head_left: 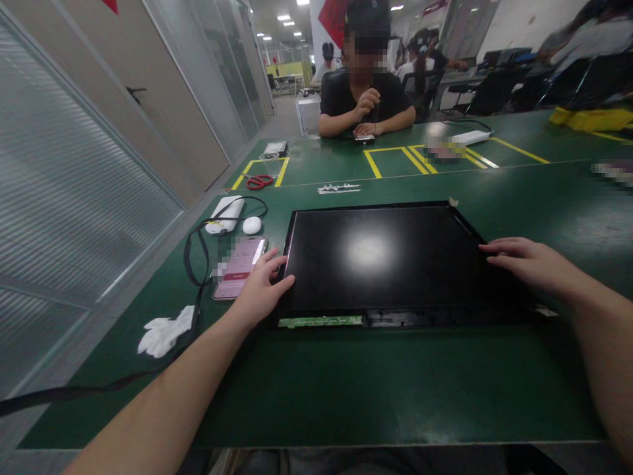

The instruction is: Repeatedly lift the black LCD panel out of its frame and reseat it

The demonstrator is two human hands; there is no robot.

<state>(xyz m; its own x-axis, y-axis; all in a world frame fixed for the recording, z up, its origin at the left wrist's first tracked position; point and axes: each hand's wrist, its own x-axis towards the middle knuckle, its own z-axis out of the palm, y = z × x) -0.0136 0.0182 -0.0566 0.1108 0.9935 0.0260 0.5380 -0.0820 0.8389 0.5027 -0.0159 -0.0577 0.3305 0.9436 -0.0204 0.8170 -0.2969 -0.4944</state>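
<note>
A black LCD screen panel (326, 264) lies face up on the green table, with a thin dark frame round it. A narrow green circuit board (320, 321) runs along the left part of its near edge. My left hand (264, 285) holds the panel's left edge, its thumb on top of the border and its fingers along the side. On the opposite side, my right hand (531, 264) has its fingers and thumb pressed together at the right edge. The undersides of the fingers are hidden.
Left of the panel lie a phone (241, 269), a white power bank (225, 214), a small white case (252, 225), a black strap (188, 254) and crumpled white gloves (167, 332). Farther off are red scissors (260, 182) and small strips (339, 189). A person (366, 86) sits opposite.
</note>
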